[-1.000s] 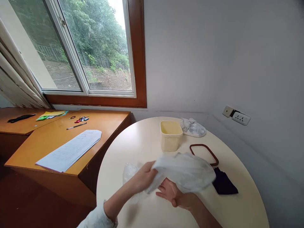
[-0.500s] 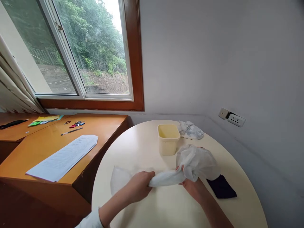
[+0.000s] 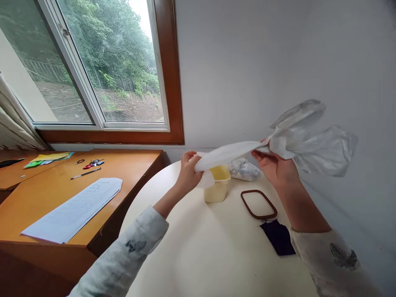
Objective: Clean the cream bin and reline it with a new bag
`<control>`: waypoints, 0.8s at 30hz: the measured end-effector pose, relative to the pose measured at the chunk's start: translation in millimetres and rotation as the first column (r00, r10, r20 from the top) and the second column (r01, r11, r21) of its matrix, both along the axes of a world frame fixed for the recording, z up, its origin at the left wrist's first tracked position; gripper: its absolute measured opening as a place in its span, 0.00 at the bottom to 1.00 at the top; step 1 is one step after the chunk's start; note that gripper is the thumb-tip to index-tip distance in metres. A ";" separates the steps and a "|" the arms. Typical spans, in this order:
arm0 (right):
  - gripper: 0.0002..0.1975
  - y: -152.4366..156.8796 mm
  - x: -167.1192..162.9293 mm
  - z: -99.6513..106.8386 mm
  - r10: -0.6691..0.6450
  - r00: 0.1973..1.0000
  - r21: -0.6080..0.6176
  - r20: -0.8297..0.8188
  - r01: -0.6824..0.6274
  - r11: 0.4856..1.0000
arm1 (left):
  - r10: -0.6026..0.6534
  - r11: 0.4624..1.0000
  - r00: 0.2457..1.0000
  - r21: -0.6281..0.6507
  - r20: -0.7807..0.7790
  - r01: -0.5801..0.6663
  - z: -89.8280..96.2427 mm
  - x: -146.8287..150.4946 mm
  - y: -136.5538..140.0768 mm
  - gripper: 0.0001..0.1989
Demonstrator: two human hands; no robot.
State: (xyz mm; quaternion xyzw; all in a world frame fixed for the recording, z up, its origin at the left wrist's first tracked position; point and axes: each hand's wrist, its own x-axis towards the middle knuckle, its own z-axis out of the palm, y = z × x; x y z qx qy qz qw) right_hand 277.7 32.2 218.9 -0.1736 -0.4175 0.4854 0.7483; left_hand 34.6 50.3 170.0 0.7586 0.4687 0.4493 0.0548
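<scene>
A translucent white plastic bag (image 3: 230, 153) is stretched between my hands, raised above the round table (image 3: 198, 247). My left hand (image 3: 189, 170) grips one end of its twisted length, with a short bit hanging below the fingers. My right hand (image 3: 276, 165) pinches the bag farther along, and its loose, crumpled part flares out to the right. Beneath the bag stands a pale yellow plastic tub (image 3: 216, 192), partly covered by it. A brown rounded frame (image 3: 259, 216) lies below my right hand, beside a folded dark cloth (image 3: 278, 237).
Another crumpled clear bag (image 3: 246, 170) lies behind the tub. On the wooden desk (image 3: 136, 165) at left are paper sheets (image 3: 74, 210), a pen (image 3: 86, 173), keys (image 3: 93, 163) and colored papers (image 3: 49, 159). A window and wall bound the far side.
Both hands have lifted the bag from low over the table to well above it. The bag's loose end has swung up to the right, uncovering the brown frame.
</scene>
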 end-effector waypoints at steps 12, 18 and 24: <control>0.12 31.4 5.3 -5.9 -0.113 0.977 0.010 0.182 0.113 0.994 | -0.073 0.934 0.971 -0.325 0.228 0.147 -27.0 58.0 60.6 0.30; 0.11 49.1 4.8 -18.9 -0.107 0.908 -0.141 0.406 0.178 0.974 | -0.071 0.878 0.983 -0.458 0.168 0.141 -37.5 52.2 60.0 0.34; 0.04 79.2 -6.5 -34.5 -0.076 0.668 -0.192 0.740 0.318 0.929 | -0.075 0.897 0.995 -0.432 0.060 0.094 -32.7 39.8 53.4 0.35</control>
